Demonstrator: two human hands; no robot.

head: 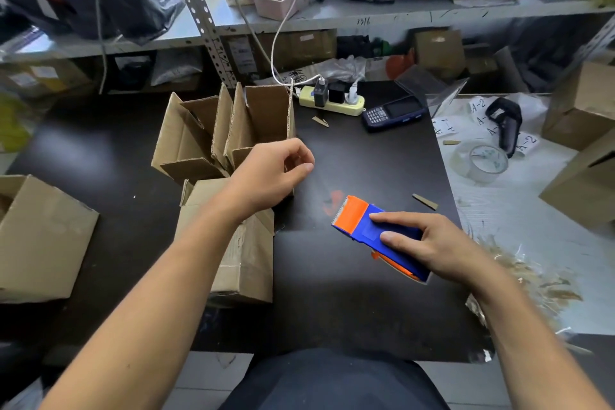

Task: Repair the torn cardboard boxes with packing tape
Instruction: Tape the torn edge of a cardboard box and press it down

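Two bare hands are reaching over a dark worktop (349, 303). Toward three o'clock, the right hand (436, 243) is gripping a blue and orange tape dispenser (362, 226), fingers curled over its flat top, with the toothed cutting edge pointing to eleven o'clock. It looks like light, rigid plastic, best held by the body and well away from those teeth. At the centre, the left hand (269, 170) is hovering with fingers loosely curled, thumb and forefinger nearly meeting; whether a tape end is pinched there I cannot tell. Just beyond it, toward eleven o'clock, open cardboard boxes (213, 133) are standing with flaps up. Another box (233, 243) is lying under the left forearm. Corrugated card is probably light yet creasable, so supporting a wall near the tear seems wise.
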